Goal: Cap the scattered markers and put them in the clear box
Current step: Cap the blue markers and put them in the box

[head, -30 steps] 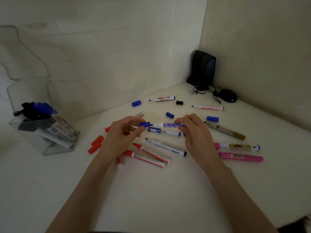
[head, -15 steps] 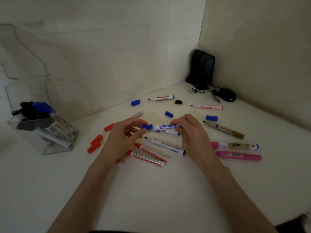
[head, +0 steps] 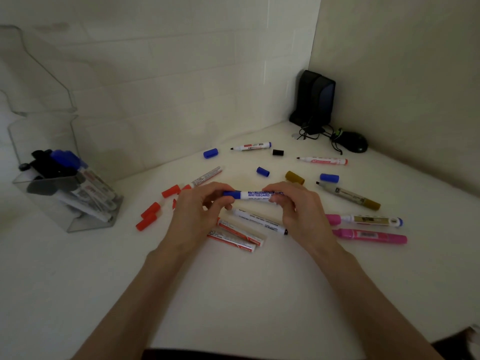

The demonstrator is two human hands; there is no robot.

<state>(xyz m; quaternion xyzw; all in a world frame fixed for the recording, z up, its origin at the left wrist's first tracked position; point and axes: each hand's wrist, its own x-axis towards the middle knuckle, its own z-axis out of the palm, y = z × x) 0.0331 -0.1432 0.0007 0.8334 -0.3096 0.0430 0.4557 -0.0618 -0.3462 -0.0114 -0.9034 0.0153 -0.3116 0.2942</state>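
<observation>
A blue whiteboard marker [head: 255, 195] is held level above the table between both hands, its blue cap on the left end. My left hand [head: 193, 214] pinches the capped end and my right hand [head: 298, 209] grips the other end. Under them lie several uncapped markers, among them a white one with a black end [head: 259, 221] and two red ones [head: 237, 235]. The clear box [head: 78, 219] stands at the left with several capped markers in it.
Loose caps lie around: red ones [head: 149, 216] at the left, blue ones [head: 210, 153] farther back, a black one [head: 278, 152], a gold one [head: 294, 177]. Pink markers [head: 368, 236] and a gold marker [head: 350, 196] lie to the right. A black speaker [head: 315, 98] and mouse [head: 354, 141] occupy the corner.
The blue cap has been pushed onto the marker's tip. Both hands have lifted the marker slightly and drawn closer together.
</observation>
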